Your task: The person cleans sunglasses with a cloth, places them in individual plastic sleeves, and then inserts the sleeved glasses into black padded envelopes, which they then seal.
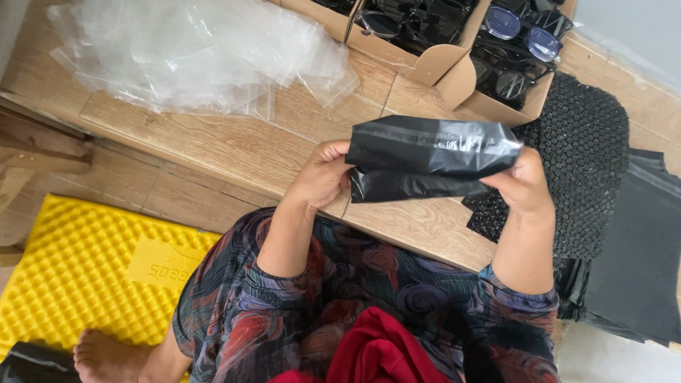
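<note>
A black plastic mailer bag (pixel 425 157) is held flat and horizontal between both hands, just above a low wooden board (pixel 227 142). My left hand (pixel 320 176) grips its left end with the fingers curled around the edge. My right hand (pixel 523 183) pinches its right end. The bag looks folded over along its length, glossy and wrinkled. What is inside it, if anything, is hidden.
A heap of clear plastic bags (pixel 191 50) lies at the back left. Cardboard trays of dark eyeglasses (pixel 461 35) stand at the back. Black bubble wrap (pixel 582 156) and a stack of black mailers (pixel 638 262) sit at the right. Yellow foam mat (pixel 78 269) at lower left.
</note>
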